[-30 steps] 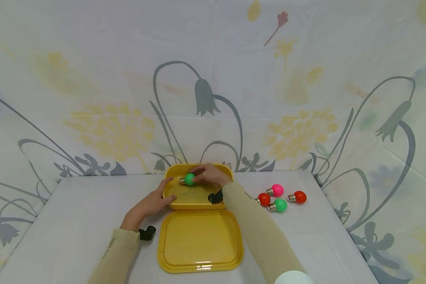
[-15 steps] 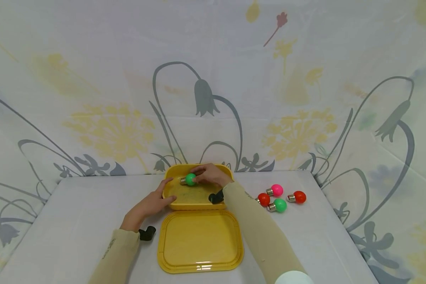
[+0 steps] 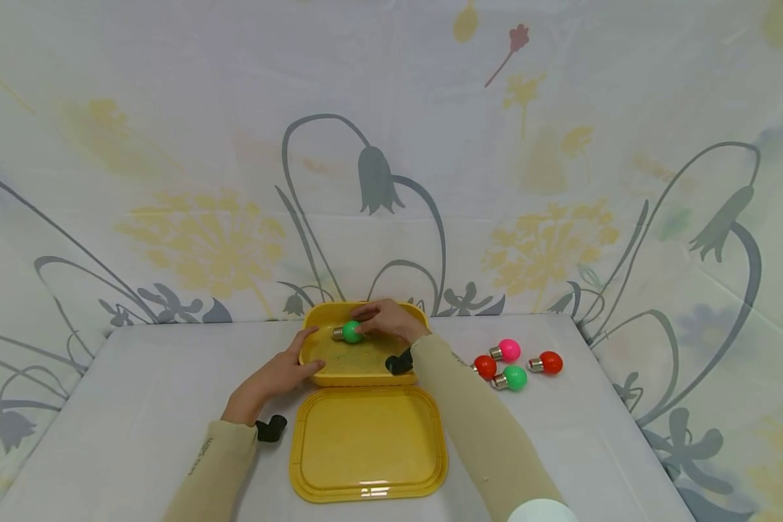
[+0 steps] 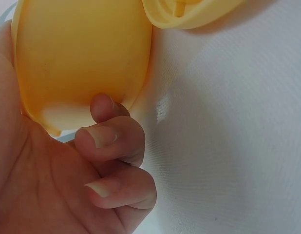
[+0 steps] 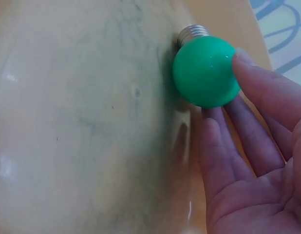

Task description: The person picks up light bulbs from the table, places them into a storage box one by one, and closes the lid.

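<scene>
Inside a yellow plastic box [image 3: 357, 362], my right hand [image 3: 391, 321] pinches a green light bulb [image 3: 351, 332] by its round globe. The bulb lies on its side, its metal screw base pointing left. In the right wrist view the thumb is on the green globe [image 5: 204, 73] and the other fingers are behind and below it. My left hand [image 3: 279, 371] grips the box's left end, thumb over the rim. The left wrist view has its fingers [image 4: 114, 139] curled against the outside of the yellow wall [image 4: 84, 53].
A yellow lid [image 3: 368, 442] lies flat in front of the box. To the right on the white table [image 3: 600, 442] are a pink bulb [image 3: 510, 350], another green bulb [image 3: 515, 377] and two red bulbs, one [image 3: 551, 362] farther right. A patterned cloth [image 3: 391, 239] hangs behind the box.
The green bulb has shifted very slightly right inside the box, with my right hand still on it. My left hand and the other bulbs stay where they were.
</scene>
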